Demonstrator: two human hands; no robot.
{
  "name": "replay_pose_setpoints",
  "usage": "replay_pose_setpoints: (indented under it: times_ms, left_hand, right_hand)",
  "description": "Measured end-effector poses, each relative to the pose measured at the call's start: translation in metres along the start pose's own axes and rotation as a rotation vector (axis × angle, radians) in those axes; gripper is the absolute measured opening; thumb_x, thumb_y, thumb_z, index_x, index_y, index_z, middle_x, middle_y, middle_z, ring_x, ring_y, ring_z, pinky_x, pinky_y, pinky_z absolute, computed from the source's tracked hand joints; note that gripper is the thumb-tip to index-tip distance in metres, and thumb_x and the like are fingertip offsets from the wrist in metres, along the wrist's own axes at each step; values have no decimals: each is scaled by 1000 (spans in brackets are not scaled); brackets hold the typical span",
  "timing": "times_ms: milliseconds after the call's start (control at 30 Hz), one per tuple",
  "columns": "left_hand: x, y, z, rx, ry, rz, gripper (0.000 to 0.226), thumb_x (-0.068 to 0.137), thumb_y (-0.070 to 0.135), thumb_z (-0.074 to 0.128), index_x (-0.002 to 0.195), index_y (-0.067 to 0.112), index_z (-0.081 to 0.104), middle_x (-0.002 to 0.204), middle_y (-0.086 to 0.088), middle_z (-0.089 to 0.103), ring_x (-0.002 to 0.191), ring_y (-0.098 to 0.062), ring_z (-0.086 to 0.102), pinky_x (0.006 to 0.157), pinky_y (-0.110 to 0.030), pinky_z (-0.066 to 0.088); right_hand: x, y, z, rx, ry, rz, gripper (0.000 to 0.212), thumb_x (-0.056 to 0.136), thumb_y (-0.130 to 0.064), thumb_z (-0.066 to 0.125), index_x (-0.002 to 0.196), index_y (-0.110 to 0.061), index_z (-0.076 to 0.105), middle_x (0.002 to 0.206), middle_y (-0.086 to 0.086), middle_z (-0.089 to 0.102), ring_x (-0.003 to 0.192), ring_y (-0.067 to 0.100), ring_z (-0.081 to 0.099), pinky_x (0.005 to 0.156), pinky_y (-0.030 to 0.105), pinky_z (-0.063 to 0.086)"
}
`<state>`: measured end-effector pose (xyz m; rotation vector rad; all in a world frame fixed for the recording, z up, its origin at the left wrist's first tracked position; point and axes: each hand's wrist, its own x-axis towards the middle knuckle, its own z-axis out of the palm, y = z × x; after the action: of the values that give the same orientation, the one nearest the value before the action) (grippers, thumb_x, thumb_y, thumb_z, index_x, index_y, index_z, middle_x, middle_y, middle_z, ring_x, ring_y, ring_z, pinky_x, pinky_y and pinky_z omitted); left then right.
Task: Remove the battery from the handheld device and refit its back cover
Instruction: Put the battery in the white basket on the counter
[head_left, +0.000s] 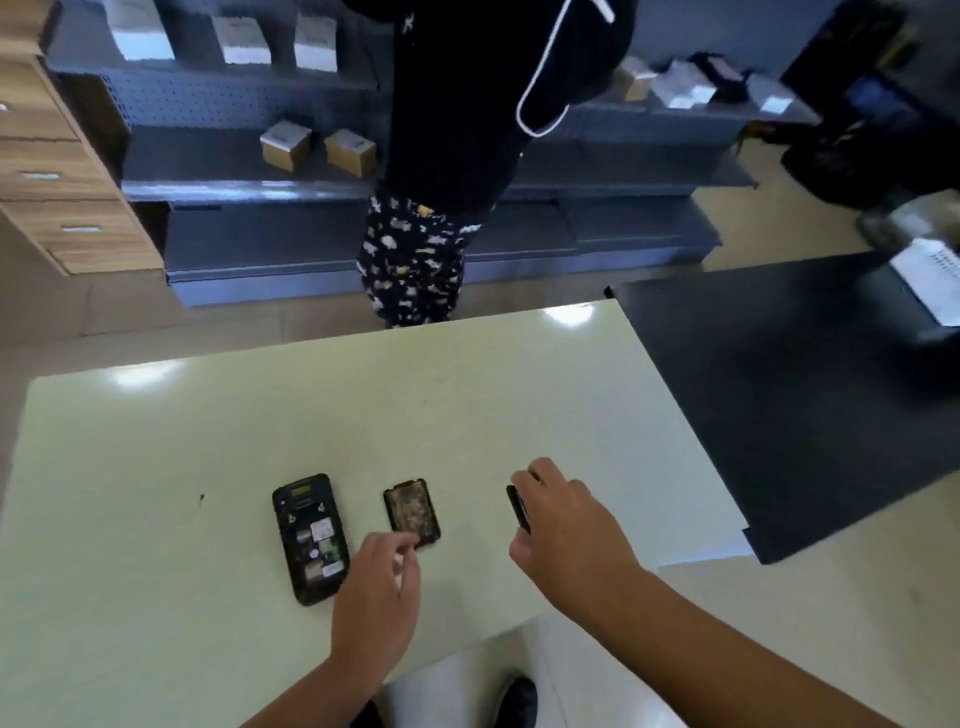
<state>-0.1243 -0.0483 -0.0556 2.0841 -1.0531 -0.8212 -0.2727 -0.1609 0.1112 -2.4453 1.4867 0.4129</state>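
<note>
Battery (518, 508) edge-up in right grip (563, 525)

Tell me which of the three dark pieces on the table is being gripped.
The battery, rightmost, pinched on edge by the right hand. The open device and back cover lie flat; the left hand only nears the cover.

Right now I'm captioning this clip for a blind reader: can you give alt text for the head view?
On a pale table, a handheld device lies open-backed with its compartment exposed, its back cover beside it. The left hand reaches toward the cover while the right hand grips a black battery. Another person stands beyond the table.
</note>
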Motion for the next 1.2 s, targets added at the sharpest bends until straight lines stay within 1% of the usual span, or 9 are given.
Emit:
replay_pose_setpoints:
  times_ms: [133, 300, 467, 567, 667, 733, 867, 1000, 1200]
  left_hand:
    - [-8, 42, 40, 65, -104, 85, 14, 100, 28, 54, 102, 41, 61, 102, 22, 58, 86, 6, 58, 68, -16, 42]
    - [-15, 111, 118, 85, -124, 171, 12, 97, 26, 61, 98, 37, 64, 98, 20, 60, 82, 3, 58, 75, -26, 48]
    - [-25, 198, 205, 253, -130, 373, 18, 94, 30, 63, 111, 35, 64, 105, 17, 61, 90, -4, 62, 75, -25, 48]
    - [-20, 260, 249, 361, -117, 486, 25, 94, 35, 61, 118, 29, 65, 110, 11, 65, 95, -11, 63, 79, -27, 50]
    - [-16, 318, 288, 475, -107, 598, 33, 92, 40, 62, 121, 24, 66, 112, 4, 70, 97, -16, 66, 85, -32, 53]
    - [-13, 357, 311, 519, -97, 651, 37, 91, 42, 63, 123, 23, 67, 114, 4, 71, 100, -17, 67, 89, -33, 53]
    - [0, 428, 358, 520, -82, 748, 36, 91, 43, 65, 121, 23, 68, 112, 7, 70, 100, -14, 64, 91, -30, 51]
    - [23, 476, 412, 527, -65, 782, 40, 91, 45, 63, 125, 23, 66, 116, 7, 68, 106, -14, 62, 96, -32, 50]
    - [76, 548, 506, 481, -58, 744, 42, 92, 47, 61, 125, 21, 65, 111, 4, 66, 99, -15, 61, 82, -32, 51]
  right_hand:
    - [-17, 72, -13, 28, 11, 94, 31, 91, -15, 57, 121, -17, 50, 123, 0, 45, 90, 24, 54, 73, 36, 56]
    - [-39, 184, -31, 133, 27, 132, 30, 89, -20, 64, 117, -16, 53, 120, 0, 48, 92, 25, 59, 79, 37, 57]
    - [-59, 296, -57, 190, 67, 93, 34, 89, -28, 69, 117, -17, 52, 112, -1, 47, 88, 22, 59, 75, 31, 53]
    - [-65, 354, -70, 195, 86, 80, 37, 89, -31, 70, 118, -18, 52, 117, 1, 49, 93, 24, 62, 84, 36, 58]
    - [-65, 408, -80, 195, 112, 93, 41, 88, -35, 72, 121, -18, 53, 119, 2, 49, 96, 25, 63, 85, 36, 58]
    - [-61, 442, -83, 192, 143, 95, 43, 89, -36, 72, 123, -19, 52, 120, 2, 48, 97, 24, 62, 82, 33, 56]
    - [-45, 511, -87, 210, 178, 123, 44, 89, -37, 72, 124, -20, 52, 120, 1, 48, 98, 22, 61, 86, 38, 58]
    - [-25, 585, -89, 215, 167, 163, 46, 88, -38, 72, 124, -19, 52, 122, 1, 47, 99, 23, 61, 84, 37, 58]
    - [16, 703, -101, 189, 151, 215, 37, 86, -36, 70, 114, -18, 54, 115, -1, 47, 88, 22, 59, 71, 34, 55]
